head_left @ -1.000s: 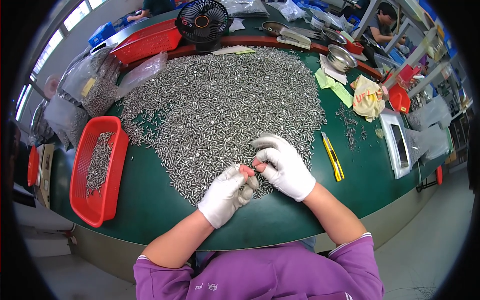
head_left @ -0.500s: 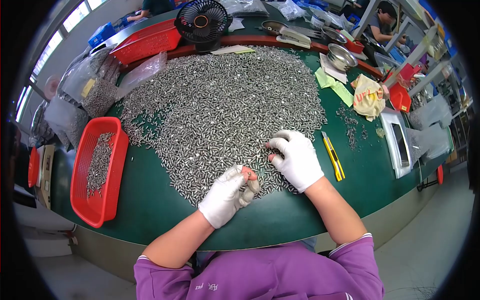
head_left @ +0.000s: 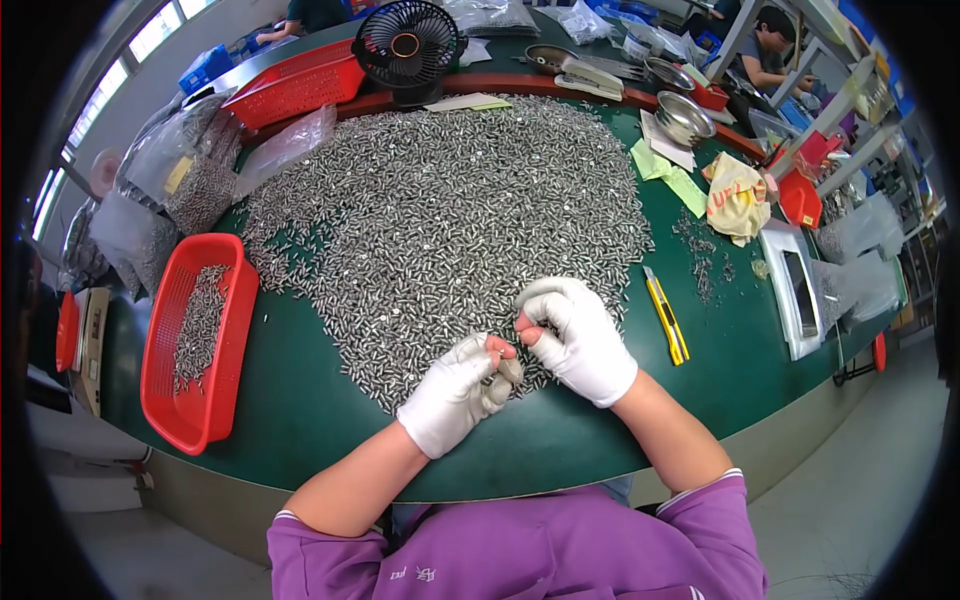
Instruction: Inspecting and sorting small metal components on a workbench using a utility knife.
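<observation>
A wide heap of small silvery metal pins [head_left: 440, 220] covers the middle of the green table. At its near edge my left hand [head_left: 455, 390], in a white glove with bare fingertips, is closed, thumb and forefinger pinching what looks like one small metal pin [head_left: 499, 352]. Just right of it, over the heap, my right hand [head_left: 578, 340] wears a similar glove. Its thumb and forefinger are drawn together, pointing at the left fingertips; anything between them is too small to make out. A small gap separates the two hands.
A red plastic basket [head_left: 232, 350] with some pins stands at the left. To the right lie a yellow utility knife [head_left: 668, 318], dark scattered bits [head_left: 703, 255] and a crumpled cloth bag [head_left: 738, 200]. A black fan [head_left: 405, 50] and metal bowls [head_left: 684, 118] are behind the heap.
My right hand has come left and slightly nearer, off the heap toward the left hand, its fingertips drawing together. The left hand has hardly moved.
</observation>
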